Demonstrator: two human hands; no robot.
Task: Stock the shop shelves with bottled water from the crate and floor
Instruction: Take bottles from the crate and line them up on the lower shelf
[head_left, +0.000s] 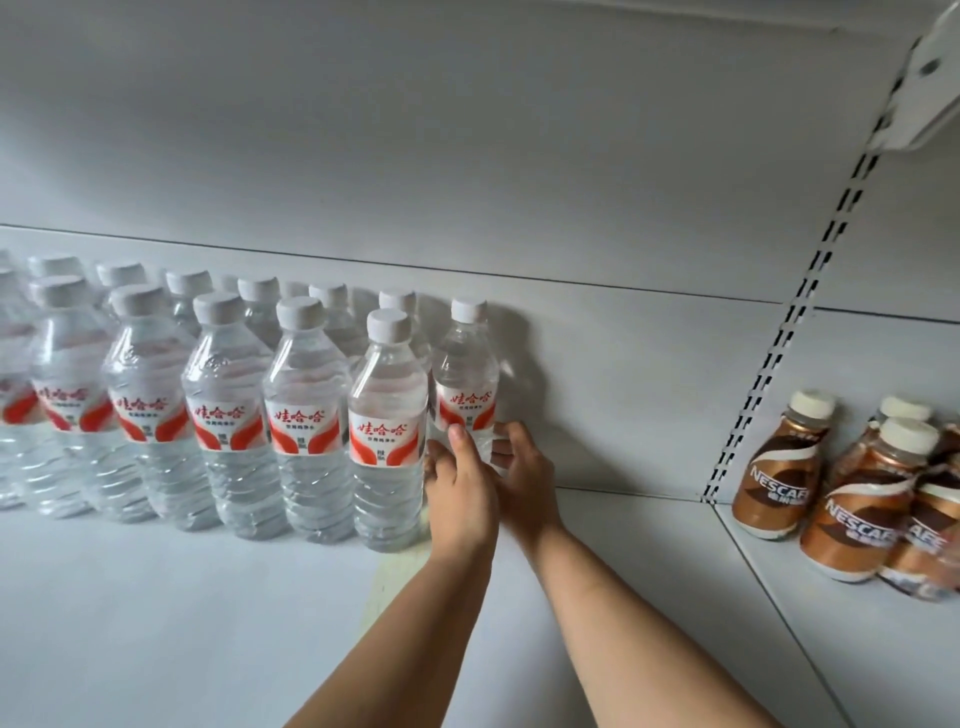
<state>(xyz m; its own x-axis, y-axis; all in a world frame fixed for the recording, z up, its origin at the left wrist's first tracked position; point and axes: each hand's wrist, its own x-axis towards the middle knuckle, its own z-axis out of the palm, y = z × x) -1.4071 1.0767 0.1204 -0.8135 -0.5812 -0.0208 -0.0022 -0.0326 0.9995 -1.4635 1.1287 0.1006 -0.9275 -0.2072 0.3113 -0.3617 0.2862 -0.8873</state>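
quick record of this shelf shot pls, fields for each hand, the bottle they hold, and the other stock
left hand: grips end water bottle low down
right hand: grips the same bottle from the right
end water bottle: upright, at right end of rows, base hidden
water bottles: upright rows, white caps, red labels
shelf: white
coffee bottles: next bay, right of slotted upright

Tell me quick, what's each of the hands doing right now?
Left hand: holding the end water bottle.
Right hand: holding the same bottle, fingers curled round it.
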